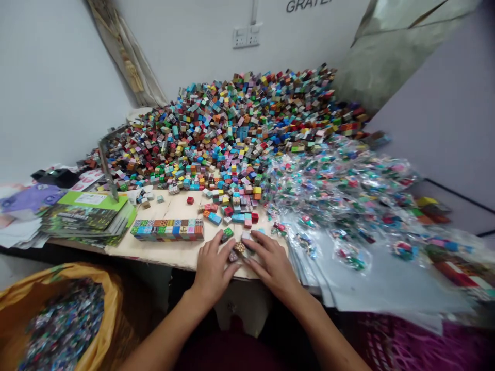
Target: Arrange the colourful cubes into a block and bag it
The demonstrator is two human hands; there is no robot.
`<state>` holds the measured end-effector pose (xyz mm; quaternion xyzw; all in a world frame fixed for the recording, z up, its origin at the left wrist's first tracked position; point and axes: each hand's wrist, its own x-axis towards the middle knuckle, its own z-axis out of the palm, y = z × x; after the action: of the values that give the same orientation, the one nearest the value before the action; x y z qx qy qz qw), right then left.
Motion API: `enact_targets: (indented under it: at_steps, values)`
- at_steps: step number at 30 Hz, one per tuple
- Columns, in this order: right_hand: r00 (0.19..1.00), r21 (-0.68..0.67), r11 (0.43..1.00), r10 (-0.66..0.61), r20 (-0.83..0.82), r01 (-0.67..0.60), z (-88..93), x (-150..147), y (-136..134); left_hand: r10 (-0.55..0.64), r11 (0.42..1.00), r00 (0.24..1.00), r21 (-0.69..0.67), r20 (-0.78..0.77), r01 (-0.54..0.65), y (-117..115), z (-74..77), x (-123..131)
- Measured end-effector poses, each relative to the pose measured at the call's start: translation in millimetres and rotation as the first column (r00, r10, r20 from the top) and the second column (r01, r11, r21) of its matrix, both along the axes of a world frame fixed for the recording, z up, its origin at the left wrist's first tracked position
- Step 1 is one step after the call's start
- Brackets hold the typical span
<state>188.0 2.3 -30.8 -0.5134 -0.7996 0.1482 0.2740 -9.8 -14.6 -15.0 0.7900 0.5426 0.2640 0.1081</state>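
My left hand (212, 268) and my right hand (270, 263) rest palm down at the near edge of the wooden table (174, 255), fingers stretched toward each other. Between the fingertips lie a few small coloured cubes (236, 248), which both hands touch; a green cube (228, 233) sits just beyond my left fingers. Left of the hands, a neat block of cubes (168, 230) is lined up in rows. A huge heap of loose coloured cubes (232, 129) covers the back of the table.
Clear plastic bags with cubes inside (348, 190) and flat empty bags (348, 288) spread to the right. A stack of green printed cards (88, 214) lies at the left. A yellow sack of small pieces (58, 324) stands below left. White walls enclose the back.
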Motion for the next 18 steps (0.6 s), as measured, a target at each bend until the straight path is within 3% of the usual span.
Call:
enact_targets:
  at_steps: [6,12,15,18]
  values:
    - [0.995,0.009,0.995,0.100,0.020,-0.100,-5.2,-0.9,14.8,-0.080,0.997,0.994,-0.019,0.074,0.081,14.4,-0.2,-0.3]
    - [0.997,0.093,0.995,-0.027,0.079,0.020,-3.7,-5.6,2.8,-0.010,0.998,0.990,-0.061,0.143,0.019,12.6,-1.3,1.1]
    - [0.992,0.121,0.987,-0.116,0.048,0.110,-1.2,-8.4,-0.6,-0.038,0.989,0.983,-0.134,0.181,0.063,13.7,1.9,-3.8]
    - [0.996,0.096,0.991,-0.089,-0.014,0.090,4.2,-14.6,0.1,-0.092,0.965,0.971,-0.221,0.222,0.142,17.5,6.1,-10.3]
